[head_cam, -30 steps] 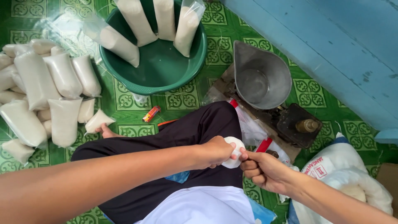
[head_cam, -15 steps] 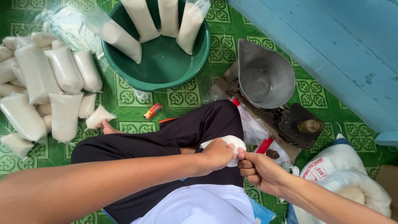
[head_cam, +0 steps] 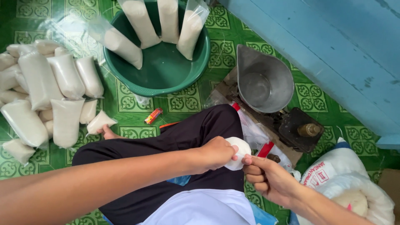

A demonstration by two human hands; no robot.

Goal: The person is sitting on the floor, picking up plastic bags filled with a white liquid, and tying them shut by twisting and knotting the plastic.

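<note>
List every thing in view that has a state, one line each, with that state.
Left hand: closed around small white bag.
Right hand: pinching that bag's end.
Small white bag: filled, held above lap.
Green basin: holds four filled bags leaning on its rim.
Metal scoop pan: empty.
Pile of bags: filled, lying on floor.

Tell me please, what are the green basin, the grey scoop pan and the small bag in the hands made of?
The green basin looks like moulded plastic, smooth with a soft sheen. The grey scoop pan seems thin metal, dull and slightly scuffed. The small bag, held by the left hand and right hand, appears to be clear thin plastic film over white grains.
</note>
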